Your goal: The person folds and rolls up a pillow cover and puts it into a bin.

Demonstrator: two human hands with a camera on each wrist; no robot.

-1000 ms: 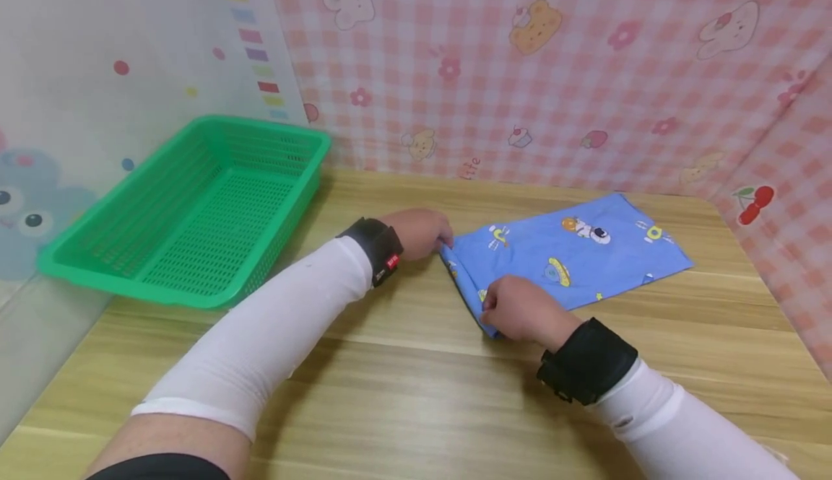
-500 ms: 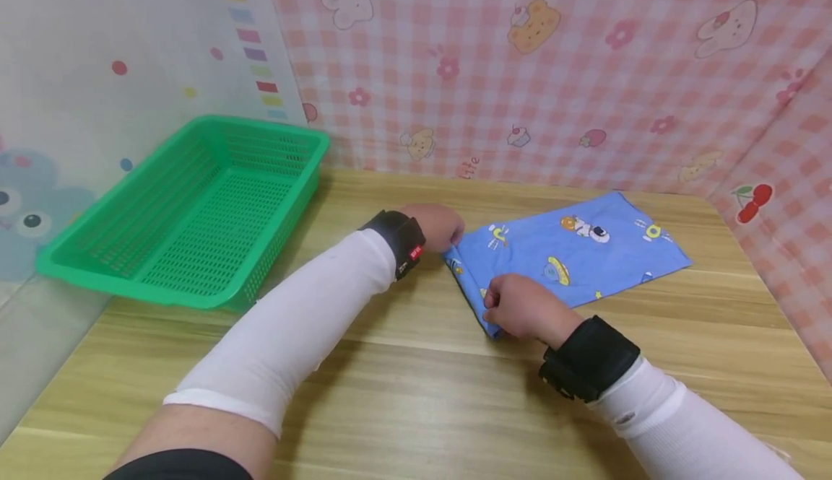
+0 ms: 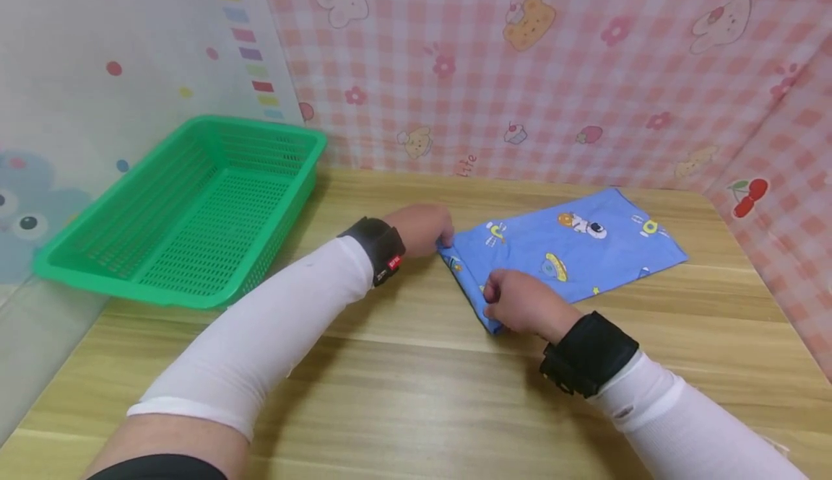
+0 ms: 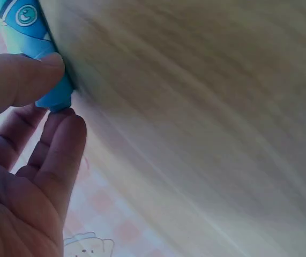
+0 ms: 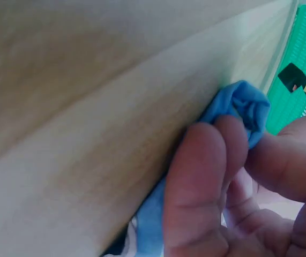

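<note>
A blue cloth (image 3: 529,252) printed with astronauts and saucers lies flat on the table, its left edge turned into a narrow roll. At the far end of that roll, my left hand (image 3: 422,229) pinches the fabric. The left wrist view shows the thumb (image 4: 40,77) laid over the roll (image 4: 27,27) and the fingertips just under its end. My right hand (image 3: 526,305) grips the near end between thumb and fingers. Spiralled layers show in the end of the roll (image 5: 249,110) in the right wrist view.
A green perforated plastic basket (image 3: 260,263) stands on the left of the wooden table (image 3: 403,393). Behind the table rises a pink checked wall (image 3: 403,54) with cartoon prints, and a similar wall panel (image 3: 796,198) borders the right side.
My left hand moved right over the far end of the roll, then came back left. The right hand keeps its grip at the near end. The cloth lies almost as before.
</note>
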